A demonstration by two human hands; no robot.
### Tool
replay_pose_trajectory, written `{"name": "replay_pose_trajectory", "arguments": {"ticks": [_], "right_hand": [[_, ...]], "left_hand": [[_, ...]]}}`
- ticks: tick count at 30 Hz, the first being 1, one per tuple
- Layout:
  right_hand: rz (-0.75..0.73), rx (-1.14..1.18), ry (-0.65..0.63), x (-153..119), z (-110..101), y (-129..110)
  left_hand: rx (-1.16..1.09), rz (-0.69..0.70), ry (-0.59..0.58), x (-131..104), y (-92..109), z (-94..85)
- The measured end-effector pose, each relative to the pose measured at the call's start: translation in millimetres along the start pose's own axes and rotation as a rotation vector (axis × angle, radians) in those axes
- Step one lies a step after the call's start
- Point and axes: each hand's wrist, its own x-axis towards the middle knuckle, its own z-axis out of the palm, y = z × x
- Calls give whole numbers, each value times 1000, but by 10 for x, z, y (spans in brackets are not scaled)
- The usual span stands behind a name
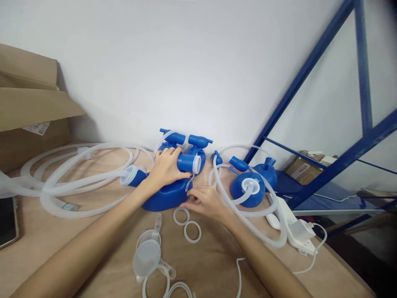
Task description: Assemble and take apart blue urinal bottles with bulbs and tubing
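The left hand [169, 167] grips a blue, cylindrical, white-rimmed plastic bottle neck [186, 163] behind two round translucent plastic rings [186, 224]; the right hand [204, 201] curls just beside them, its grip unclear.

At the left, an open cardboard box [27, 107] with a printed label [37, 128] stands against the pale wall [155, 62], and a dark-screened phone [8, 223] lies near it, cut off by the picture's edge. A white power strip [290, 227] lies toward the right side of the brown tabletop [331, 275], with a white adapter [301, 230] plugged in and a white cable [322, 242] curling from it. Beyond stands a blue metal rack [363, 74], a small carton [300, 171] on its shelf.
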Motion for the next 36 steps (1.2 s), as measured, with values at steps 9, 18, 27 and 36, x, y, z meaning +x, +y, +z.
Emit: {"name": "replay_pose_trajectory", "arguments": {"ticks": [9,18,27,36], "right_hand": [[-99,-223,176,200,80,292],[-364,-355,195,207,-195,363],[-492,-474,101,261,-217,303],[-554,-494,77,251,-401,228]], "left_hand": [[-67,3,35,-6,-67,39],[-106,0,23,-7,-63,61],[-87,4,20,-7,-64,74],[-119,0,21,0,-86,69]]}}
